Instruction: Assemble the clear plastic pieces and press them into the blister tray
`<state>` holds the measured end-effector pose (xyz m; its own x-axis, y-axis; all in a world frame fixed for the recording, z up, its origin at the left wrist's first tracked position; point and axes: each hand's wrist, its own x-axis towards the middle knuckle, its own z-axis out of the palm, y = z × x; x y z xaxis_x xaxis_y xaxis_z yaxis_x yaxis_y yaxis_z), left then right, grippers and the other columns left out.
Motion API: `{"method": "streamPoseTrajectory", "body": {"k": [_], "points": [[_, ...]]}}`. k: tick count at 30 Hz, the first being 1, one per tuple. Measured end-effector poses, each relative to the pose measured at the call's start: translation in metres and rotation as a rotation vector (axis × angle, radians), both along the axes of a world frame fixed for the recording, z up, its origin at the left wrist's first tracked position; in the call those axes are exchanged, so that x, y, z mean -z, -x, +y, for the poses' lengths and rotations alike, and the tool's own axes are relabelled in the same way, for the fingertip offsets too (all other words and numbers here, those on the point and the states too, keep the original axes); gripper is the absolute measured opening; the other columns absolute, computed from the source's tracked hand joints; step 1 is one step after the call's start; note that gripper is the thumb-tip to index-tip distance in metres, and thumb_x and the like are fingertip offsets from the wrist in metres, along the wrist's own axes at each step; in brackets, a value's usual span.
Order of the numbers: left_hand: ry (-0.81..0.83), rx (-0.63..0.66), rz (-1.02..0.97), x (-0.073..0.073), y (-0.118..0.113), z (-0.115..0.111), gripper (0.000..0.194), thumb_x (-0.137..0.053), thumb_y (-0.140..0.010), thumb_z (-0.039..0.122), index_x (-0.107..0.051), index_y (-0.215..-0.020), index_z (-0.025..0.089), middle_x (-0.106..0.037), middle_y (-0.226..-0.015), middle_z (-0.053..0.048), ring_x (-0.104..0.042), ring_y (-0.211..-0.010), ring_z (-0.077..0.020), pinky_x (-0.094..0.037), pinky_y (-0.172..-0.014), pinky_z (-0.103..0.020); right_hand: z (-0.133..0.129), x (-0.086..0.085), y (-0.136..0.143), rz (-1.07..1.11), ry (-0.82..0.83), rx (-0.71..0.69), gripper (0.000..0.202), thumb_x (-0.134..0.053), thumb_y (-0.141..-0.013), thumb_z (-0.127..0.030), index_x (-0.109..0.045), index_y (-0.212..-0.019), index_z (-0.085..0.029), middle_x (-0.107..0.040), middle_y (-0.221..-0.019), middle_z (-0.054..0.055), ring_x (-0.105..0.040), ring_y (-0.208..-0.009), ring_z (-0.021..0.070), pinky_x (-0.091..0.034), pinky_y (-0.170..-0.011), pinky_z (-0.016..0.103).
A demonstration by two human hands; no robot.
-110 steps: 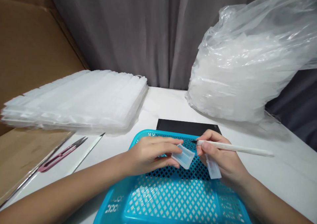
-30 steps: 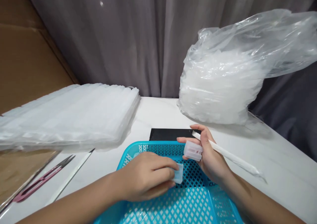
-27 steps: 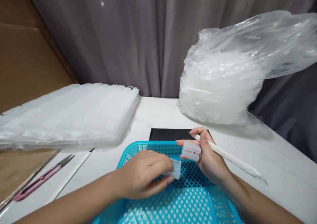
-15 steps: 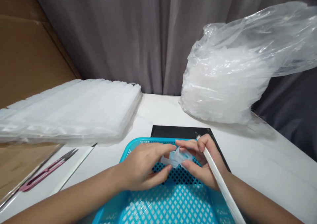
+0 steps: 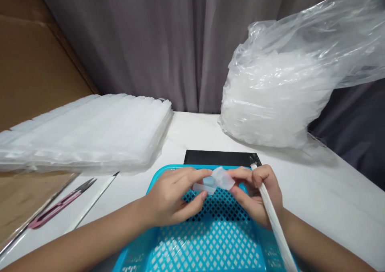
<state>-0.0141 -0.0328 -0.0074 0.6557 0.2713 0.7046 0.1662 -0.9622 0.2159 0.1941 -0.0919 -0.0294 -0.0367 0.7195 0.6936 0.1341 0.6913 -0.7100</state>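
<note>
Above a blue plastic basket [image 5: 207,248], both hands meet around a small translucent pale-blue plastic piece [image 5: 223,179]. My left hand [image 5: 177,195] pinches its left end between thumb and fingers. At the piece's right end are the thumb and index finger of my right hand [image 5: 257,191]. The curled fingers of that hand also hold a long white-wrapped tool [image 5: 272,216] with a dark pointed tip, slanting down to the lower right. Fingers hide part of the plastic piece.
Pink-handled snips [image 5: 60,206] and a thin white pointed tool [image 5: 93,204] lie at left. Behind them is a stack of white translucent packs [image 5: 87,131]. A clear bag of white pieces [image 5: 270,99] stands back right. Beyond the basket lies a black flat item [image 5: 219,158].
My right hand has shifted slightly right, and the tool's tip with it. The plastic piece has turned in the fingers. The camera view has moved a little.
</note>
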Motion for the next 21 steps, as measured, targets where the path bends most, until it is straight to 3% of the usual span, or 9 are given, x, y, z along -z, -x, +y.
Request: {"method": "streamPoseTrajectory", "body": {"k": [3, 6, 11, 17, 21], "points": [[-0.094, -0.008, 0.003, 0.001, 0.001, 0.0, 0.032, -0.058, -0.085, 0.013, -0.051, -0.116, 0.011, -0.064, -0.077, -0.002, -0.059, -0.064, -0.014, -0.048, -0.056, -0.025, 0.001, -0.006, -0.002, -0.235, -0.189, 0.184, 0.029, -0.057, -0.081, -0.005, -0.034, -0.08, -0.025, -0.072, -0.082, 0.0, -0.057, -0.06, 0.0133, -0.048, -0.059, 0.029], [-0.291, 0.013, 0.098, -0.001, 0.002, -0.001, 0.032, -0.057, -0.087, 0.013, -0.054, -0.118, 0.018, -0.064, -0.075, 0.0, -0.053, -0.054, -0.0127, -0.039, -0.047, -0.024, -0.003, -0.012, -0.004, -0.591, -0.377, 0.319, 0.021, -0.057, -0.081, -0.005, -0.045, -0.077, -0.022, -0.072, -0.082, 0.0, -0.057, -0.064, 0.0156, -0.046, -0.06, 0.032], [-0.399, 0.085, 0.177, -0.003, 0.004, -0.004, 0.031, -0.055, -0.088, 0.013, -0.055, -0.119, 0.012, -0.066, -0.078, -0.004, -0.055, -0.056, -0.015, -0.039, -0.045, -0.027, -0.011, -0.013, -0.004, -0.745, -0.627, 0.31, 0.019, -0.05, -0.077, -0.005, -0.048, -0.065, -0.019, -0.072, -0.095, 0.006, -0.06, -0.076, 0.019, -0.046, -0.065, 0.036], [-0.394, 0.132, 0.121, -0.001, 0.002, -0.005, 0.022, -0.052, -0.088, 0.013, -0.059, -0.109, 0.011, -0.066, -0.079, -0.007, -0.058, -0.057, -0.0166, -0.043, -0.045, -0.028, -0.022, -0.012, 0.002, -0.644, -0.584, 0.361, 0.02, -0.045, -0.07, -0.005, -0.041, -0.058, -0.021, -0.072, -0.1, 0.002, -0.057, -0.078, 0.0155, -0.045, -0.069, 0.033], [-0.398, 0.12, 0.098, -0.003, -0.001, -0.006, 0.017, -0.051, -0.088, 0.012, -0.06, -0.103, 0.014, -0.067, -0.077, -0.005, -0.059, -0.057, -0.0155, -0.045, -0.045, -0.027, -0.031, -0.011, 0.012, -0.525, -0.429, 0.448, 0.023, -0.041, -0.07, -0.006, -0.054, -0.074, -0.024, -0.073, -0.094, -0.002, -0.056, -0.075, 0.0148, -0.046, -0.073, 0.03]]}}
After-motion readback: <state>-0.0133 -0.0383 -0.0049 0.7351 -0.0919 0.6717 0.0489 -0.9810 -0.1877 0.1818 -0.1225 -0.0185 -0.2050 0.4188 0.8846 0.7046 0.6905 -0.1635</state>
